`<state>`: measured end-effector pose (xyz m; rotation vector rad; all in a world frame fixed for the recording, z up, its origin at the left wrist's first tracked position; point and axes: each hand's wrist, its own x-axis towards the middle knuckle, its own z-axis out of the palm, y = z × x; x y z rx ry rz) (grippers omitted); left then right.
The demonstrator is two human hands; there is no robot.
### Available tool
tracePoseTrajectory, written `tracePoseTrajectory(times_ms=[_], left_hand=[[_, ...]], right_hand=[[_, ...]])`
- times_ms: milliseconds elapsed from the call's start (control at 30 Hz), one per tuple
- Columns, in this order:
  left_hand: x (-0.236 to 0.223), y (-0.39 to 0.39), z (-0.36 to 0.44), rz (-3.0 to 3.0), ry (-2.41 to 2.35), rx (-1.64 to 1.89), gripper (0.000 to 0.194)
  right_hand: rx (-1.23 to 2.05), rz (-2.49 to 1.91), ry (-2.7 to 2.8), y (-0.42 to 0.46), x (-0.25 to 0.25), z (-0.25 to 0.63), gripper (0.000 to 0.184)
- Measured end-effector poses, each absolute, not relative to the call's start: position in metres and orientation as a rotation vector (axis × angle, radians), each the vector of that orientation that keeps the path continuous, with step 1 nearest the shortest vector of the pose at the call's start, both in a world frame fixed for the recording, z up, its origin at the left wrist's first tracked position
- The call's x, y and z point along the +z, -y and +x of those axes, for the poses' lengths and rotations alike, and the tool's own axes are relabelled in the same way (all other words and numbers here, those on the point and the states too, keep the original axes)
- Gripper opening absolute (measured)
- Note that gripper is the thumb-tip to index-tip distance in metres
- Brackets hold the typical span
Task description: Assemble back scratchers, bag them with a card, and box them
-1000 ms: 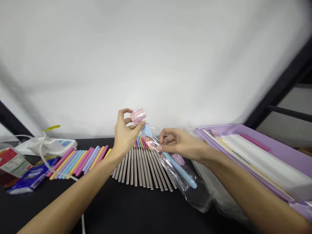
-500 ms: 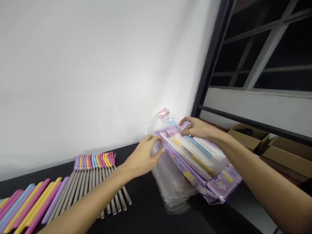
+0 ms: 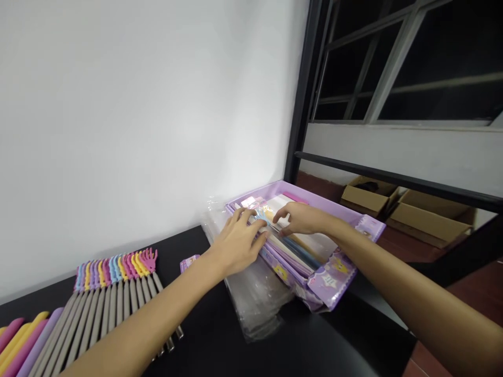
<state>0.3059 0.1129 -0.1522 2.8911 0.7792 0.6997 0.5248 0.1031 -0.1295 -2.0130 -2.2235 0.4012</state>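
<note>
Scratcher with blue head [image 3: 262, 215], now down inside purple box [image 3: 314, 197], among other long packets; a moment ago, held above box in right hand. Transfer into box apparently done. Right hand [image 3: 301, 217] close by, fingers apart, contact unclear. Left hand [image 3: 238, 243] over box's near edge, fingers slightly apart, touch uncertain. Clear sleeves [image 3: 261, 303] beside box. Farther left on tabletop [image 3: 220, 348]: metal rods [image 3: 106, 309] with coloured heads, side by side.
</note>
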Motion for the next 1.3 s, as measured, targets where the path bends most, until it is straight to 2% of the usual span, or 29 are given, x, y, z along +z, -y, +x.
tracePoseTrajectory(times_ms=[133,233,500,733,833,1100,1300], left_hand=[[-0.144,-0.115,0.287,2.893,-0.749,0.749,0.029],[-0.136,-0.116,0.259,2.886,-0.804,0.721,0.03],[-0.108,-0.092,0.146,2.755,-1.172,0.323,0.033],[-0.09,-0.073,0.041,2.58,-1.597,0.111,0.03],[-0.086,-0.069,0.01,2.453,-1.71,-0.001,0.026],[-0.08,-0.066,-0.028,2.217,-1.945,-0.303,0.033],[-0.085,-0.068,-0.041,2.12,-1.965,-0.385,0.034]], right_hand=[[0.278,-1.93,2.158,-0.099,-0.114,0.509,0.025],[0.26,-1.806,2.121,-0.095,-0.097,0.487,0.025],[0.457,-1.59,2.289,-0.087,-0.073,0.39,0.03],[0.497,-1.466,2.508,-0.101,-0.071,0.308,0.035],[0.444,-1.473,2.598,-0.105,-0.07,0.276,0.031],[0.444,-1.387,2.628,-0.112,-0.095,0.226,0.033],[0.434,-1.398,2.677,-0.108,-0.111,0.217,0.033]])
